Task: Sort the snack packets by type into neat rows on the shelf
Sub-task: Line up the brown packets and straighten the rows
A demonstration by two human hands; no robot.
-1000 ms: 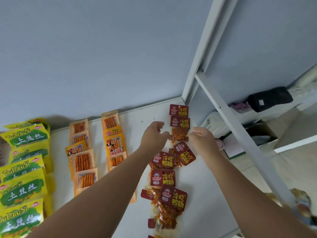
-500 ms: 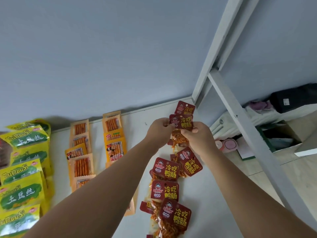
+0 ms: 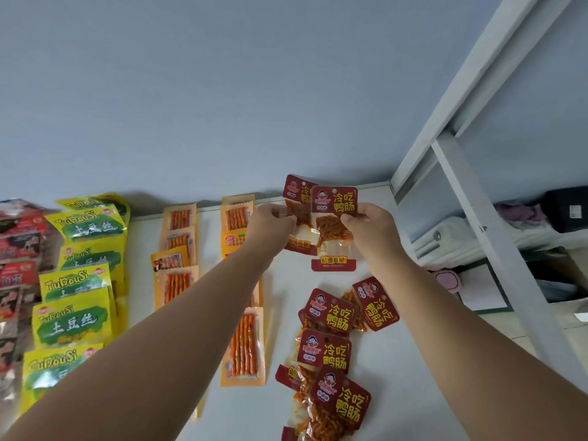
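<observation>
A plain pale blue-grey wall rises behind the back edge of the white shelf. Beyond the shelf's right edge and lower down lies a white rolled bundle. Just behind it are a crumpled purple cloth and a black fabric bag with a small white label. Nearer, a pink soft item sits beside a white sheet with a dark green border, near a brown cardboard box.

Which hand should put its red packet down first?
Probably right: the right hand holds the front packet, in line with the red row; the left hand holds the rear packet behind it, toward the orange packets.
</observation>
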